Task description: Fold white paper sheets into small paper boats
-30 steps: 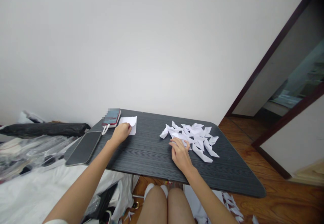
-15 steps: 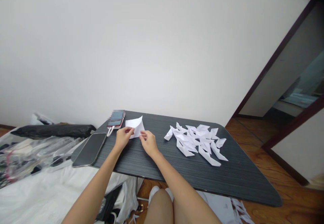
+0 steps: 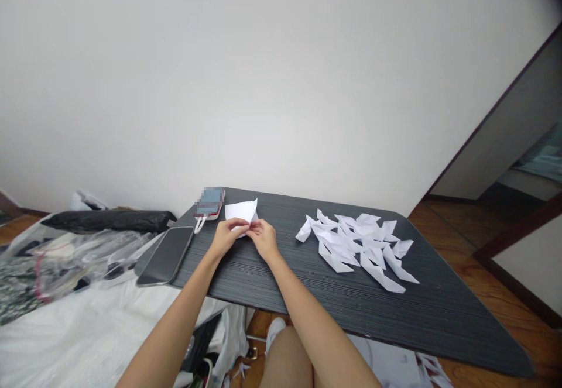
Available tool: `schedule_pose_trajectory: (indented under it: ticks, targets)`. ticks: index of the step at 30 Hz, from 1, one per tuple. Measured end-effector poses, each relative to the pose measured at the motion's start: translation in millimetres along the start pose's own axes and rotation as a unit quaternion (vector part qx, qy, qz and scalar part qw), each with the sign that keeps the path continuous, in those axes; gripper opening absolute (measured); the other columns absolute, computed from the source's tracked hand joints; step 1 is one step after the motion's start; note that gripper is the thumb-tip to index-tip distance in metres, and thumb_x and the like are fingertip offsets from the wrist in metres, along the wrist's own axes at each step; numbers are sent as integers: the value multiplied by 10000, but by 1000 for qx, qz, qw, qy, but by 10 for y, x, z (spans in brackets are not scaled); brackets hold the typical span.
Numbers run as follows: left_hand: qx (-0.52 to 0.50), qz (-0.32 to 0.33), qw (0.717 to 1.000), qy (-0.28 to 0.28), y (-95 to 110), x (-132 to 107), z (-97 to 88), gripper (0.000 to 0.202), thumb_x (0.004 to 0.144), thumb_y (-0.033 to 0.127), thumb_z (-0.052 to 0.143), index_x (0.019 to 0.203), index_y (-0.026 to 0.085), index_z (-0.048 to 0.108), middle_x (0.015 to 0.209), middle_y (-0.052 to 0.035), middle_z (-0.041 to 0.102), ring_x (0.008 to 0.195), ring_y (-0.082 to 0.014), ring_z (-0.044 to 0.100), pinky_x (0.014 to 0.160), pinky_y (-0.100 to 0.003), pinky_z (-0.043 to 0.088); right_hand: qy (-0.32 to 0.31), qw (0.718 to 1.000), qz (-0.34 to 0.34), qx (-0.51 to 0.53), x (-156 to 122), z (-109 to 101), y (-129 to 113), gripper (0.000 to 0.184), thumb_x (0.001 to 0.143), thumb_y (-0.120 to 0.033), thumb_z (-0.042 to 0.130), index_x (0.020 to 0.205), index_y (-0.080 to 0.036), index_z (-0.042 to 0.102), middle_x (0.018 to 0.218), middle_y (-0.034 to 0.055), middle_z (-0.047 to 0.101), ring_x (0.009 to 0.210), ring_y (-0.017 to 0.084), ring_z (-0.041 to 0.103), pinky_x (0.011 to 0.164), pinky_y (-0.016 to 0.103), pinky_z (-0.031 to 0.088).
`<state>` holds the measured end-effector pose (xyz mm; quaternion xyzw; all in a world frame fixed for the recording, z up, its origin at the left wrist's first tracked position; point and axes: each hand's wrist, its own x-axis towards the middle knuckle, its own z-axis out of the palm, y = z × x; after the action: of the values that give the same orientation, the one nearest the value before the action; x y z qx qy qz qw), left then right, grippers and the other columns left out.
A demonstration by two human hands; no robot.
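Observation:
A small white sheet of paper (image 3: pixel 240 210) stands partly raised off the dark table, its near edge curled up between my fingers. My left hand (image 3: pixel 228 234) pinches this near edge from the left. Right beside it, my right hand (image 3: pixel 262 238) pinches the same edge, and the fingertips of both hands meet there. Part of the paper's near side is hidden behind the fingers. To the right lies a loose heap of folded white paper pieces (image 3: pixel 351 239), several of them overlapping, apart from both hands.
On the dark table (image 3: pixel 281 282), a phone (image 3: pixel 167 256) lies at the left edge, with a pixelated device and its white strap (image 3: pixel 200 224) behind it. White sheeting and plastic bags (image 3: pixel 100 253) sit left of the table. A pale wall rises behind.
My hands have come together at the paper's near edge, which is now bent up between them. The view has shifted slightly, so the table sits a little differently in it.

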<state>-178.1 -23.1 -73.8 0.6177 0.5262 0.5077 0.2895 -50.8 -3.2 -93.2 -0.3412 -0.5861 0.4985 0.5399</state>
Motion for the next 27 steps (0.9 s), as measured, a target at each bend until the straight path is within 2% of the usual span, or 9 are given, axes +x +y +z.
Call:
schedule_pose_trajectory:
  ticks: [14,17,20,23,25,27]
  targets:
    - [46,15,999,17,8,7,-2,261,662,347,563,756,114,634,775,-65,665,769,-193,601,748,-284,446,3,1000,13,26,-5,5,-54,164,590,-168,583,732,-157,501,726,41,626,682,161,623,678,288,501]
    - [63,24,998,21,-13,5,17,228,676,315,534,746,113,610,760,-59,647,753,-179,590,721,-272,452,11,1000,11,24,-7,9,-35,263,606,-162,566,852,-166,474,725,21,610,654,146,618,652,274,501]
    - [97,61,990,80,18,-1,16,171,700,273,487,741,127,566,781,-53,607,766,-166,570,666,-257,463,29,1000,6,-4,-15,5,-14,434,637,-174,542,1040,-190,382,663,-38,560,537,123,589,552,252,493]
    - [180,151,952,198,179,20,-55,93,714,218,458,692,145,510,798,-50,566,781,-159,544,721,-281,443,50,997,1,-60,-33,-5,-21,446,672,-195,512,1090,-202,356,604,-74,485,449,107,532,487,241,462]
    - [229,206,920,242,377,59,-133,63,723,185,441,693,152,485,820,-58,556,806,-164,530,766,-295,416,81,990,-11,-113,-53,-18,-52,377,690,-200,498,1057,-184,414,633,-49,480,497,117,530,539,267,463]
    - [249,237,906,247,631,112,-203,66,741,171,410,731,154,473,845,-68,553,821,-168,524,747,-284,409,135,974,-43,-175,-78,-50,-111,295,703,-211,492,994,-165,494,763,23,508,675,156,553,678,320,453]
